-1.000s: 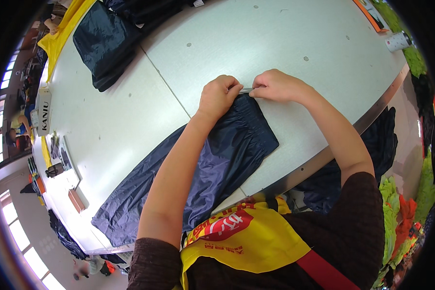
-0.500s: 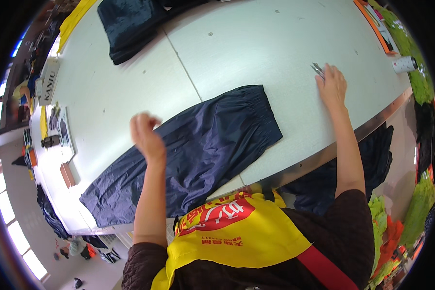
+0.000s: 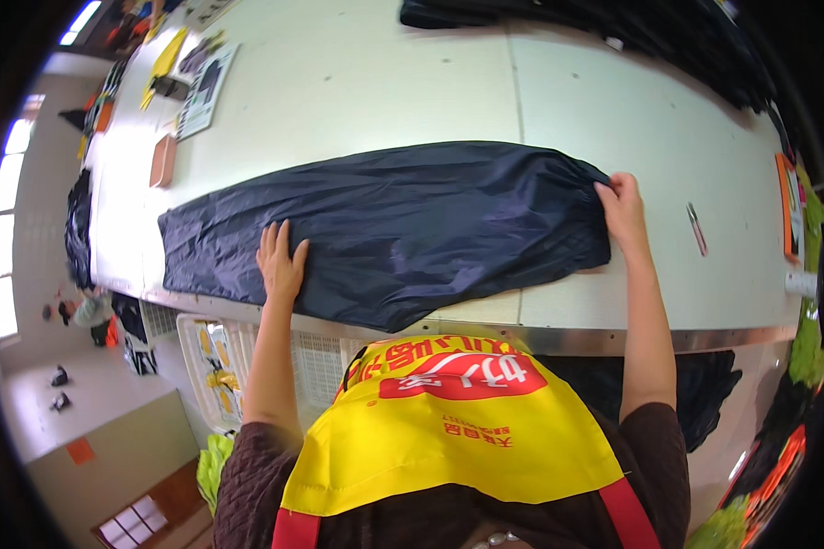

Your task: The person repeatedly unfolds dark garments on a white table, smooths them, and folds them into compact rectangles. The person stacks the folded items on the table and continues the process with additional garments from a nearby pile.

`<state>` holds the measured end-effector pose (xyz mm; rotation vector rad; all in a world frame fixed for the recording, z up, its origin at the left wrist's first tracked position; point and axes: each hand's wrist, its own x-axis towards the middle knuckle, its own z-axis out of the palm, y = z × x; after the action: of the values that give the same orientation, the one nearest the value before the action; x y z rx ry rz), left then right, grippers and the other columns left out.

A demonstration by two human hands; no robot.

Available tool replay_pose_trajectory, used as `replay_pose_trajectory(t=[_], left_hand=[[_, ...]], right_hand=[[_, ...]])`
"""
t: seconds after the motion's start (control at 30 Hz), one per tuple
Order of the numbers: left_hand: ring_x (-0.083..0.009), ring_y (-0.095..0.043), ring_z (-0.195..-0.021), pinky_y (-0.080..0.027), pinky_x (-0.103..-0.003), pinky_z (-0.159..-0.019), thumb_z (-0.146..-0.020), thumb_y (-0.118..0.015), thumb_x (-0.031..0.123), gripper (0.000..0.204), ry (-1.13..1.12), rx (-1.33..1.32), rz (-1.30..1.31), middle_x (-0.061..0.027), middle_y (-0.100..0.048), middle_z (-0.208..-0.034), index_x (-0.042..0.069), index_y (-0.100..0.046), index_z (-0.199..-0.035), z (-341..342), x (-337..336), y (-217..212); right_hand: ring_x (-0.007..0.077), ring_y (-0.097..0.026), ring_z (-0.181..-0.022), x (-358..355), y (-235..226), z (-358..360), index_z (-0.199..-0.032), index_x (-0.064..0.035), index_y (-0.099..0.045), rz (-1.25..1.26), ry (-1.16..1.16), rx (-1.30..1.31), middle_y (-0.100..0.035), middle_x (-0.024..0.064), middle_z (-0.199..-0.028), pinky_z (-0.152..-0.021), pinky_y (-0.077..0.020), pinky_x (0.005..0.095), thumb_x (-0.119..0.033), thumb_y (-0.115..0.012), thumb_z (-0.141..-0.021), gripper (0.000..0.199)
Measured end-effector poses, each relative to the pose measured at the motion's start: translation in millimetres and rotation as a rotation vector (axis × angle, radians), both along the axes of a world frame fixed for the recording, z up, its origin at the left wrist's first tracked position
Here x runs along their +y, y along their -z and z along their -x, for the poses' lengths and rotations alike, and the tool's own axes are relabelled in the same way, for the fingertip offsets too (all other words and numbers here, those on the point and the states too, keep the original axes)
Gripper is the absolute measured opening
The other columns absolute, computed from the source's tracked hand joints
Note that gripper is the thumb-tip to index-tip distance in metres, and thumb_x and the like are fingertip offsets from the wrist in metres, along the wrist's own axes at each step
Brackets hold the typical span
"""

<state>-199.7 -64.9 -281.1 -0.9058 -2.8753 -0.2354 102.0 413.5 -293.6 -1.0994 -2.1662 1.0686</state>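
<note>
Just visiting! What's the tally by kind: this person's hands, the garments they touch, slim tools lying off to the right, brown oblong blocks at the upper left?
Left hand and right hand: 2
Dark trousers: 1
Slim metal tool: 1
Brown oblong block: 1
Total: 5

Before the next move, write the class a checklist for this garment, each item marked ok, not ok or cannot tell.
1. Left hand on the dark garment: ok, spread on the cloth.
2. Right hand at the gathered end: ok, touching its far corner; firmness of grip, cannot tell.
3. Thin tool off the garment: ok, lying apart to its right.
4. Cloth smooth: not ok, wrinkles show.
5. Garment clear of the table's near edge: not ok, it reaches it.
6. Underside flat: cannot tell, hidden.
</note>
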Motion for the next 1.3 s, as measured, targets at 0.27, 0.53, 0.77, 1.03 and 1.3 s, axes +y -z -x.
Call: replay_pose_trajectory(t=[0.27,0.53,0.77,1.03,1.3], left_hand=[[-0.033,-0.02,-0.134,-0.015,-0.054,-0.104,-0.082,-0.056,0.048,0.07,0.088,-0.116,-0.095,-0.0171,-0.026,-0.144,0.011,-0.035,-0.136,2,6,13],[-0.0328,-0.04,-0.121,-0.034,-0.046,-0.094,-0.08,-0.057,0.043,0.055,-0.265,0.041,-0.028,-0.0145,-0.046,-0.128,0.008,-0.049,-0.121,62,-99,12],[-0.0322,-0.037,-0.126,-0.028,-0.051,-0.101,-0.092,-0.036,0.042,0.048,-0.567,-0.187,-0.159,-0.0158,-0.048,-0.128,0.01,-0.048,-0.126,191,-335,55],[-0.029,-0.04,-0.122,-0.023,-0.044,-0.107,-0.068,-0.046,-0.004,0.055,0.238,-0.122,0.056,-0.0121,-0.048,-0.127,0.006,-0.05,-0.122,103,-289,-12],[-0.0278,-0.046,-0.113,-0.032,-0.038,-0.1,-0.062,-0.051,-0.007,0.058,0.157,-0.021,0.081,-0.0098,-0.052,-0.121,0.009,-0.053,-0.118,144,-293,-12]], right_hand=[[0.0359,-0.056,-0.093,25,11,-14,-0.115,-0.0015,-0.049,-0.362,0.294,-0.472,-0.061,0.0204,-0.103,-0.083,-0.043,0.0421,-0.026,-0.054,-0.087,0.037],[0.0417,-0.022,-0.131,-150,-11,58,-0.136,-0.0092,-0.033,-0.666,-0.047,-0.718,-0.027,0.0164,-0.142,-0.098,-0.0211,0.062,-0.052,-0.05,-0.084,0.069],[0.0391,-0.019,-0.133,-130,1,40,-0.137,-0.0088,-0.032,-0.405,-0.162,-0.664,-0.024,0.017,-0.145,-0.104,-0.0168,0.0558,-0.045,-0.053,-0.084,0.068],[0.0309,-0.039,-0.125,-193,-24,-21,-0.125,-0.0027,-0.046,-0.855,-0.602,-0.51,-0.045,0.0143,-0.13,-0.104,-0.0258,0.0476,0.004,-0.056,-0.064,0.061],[0.027,-0.053,-0.112,-150,-33,6,-0.095,-0.0024,-0.06,-0.655,-0.559,-0.598,-0.062,0.0135,-0.102,-0.103,-0.0238,0.0538,0.001,-0.054,-0.069,0.027]])
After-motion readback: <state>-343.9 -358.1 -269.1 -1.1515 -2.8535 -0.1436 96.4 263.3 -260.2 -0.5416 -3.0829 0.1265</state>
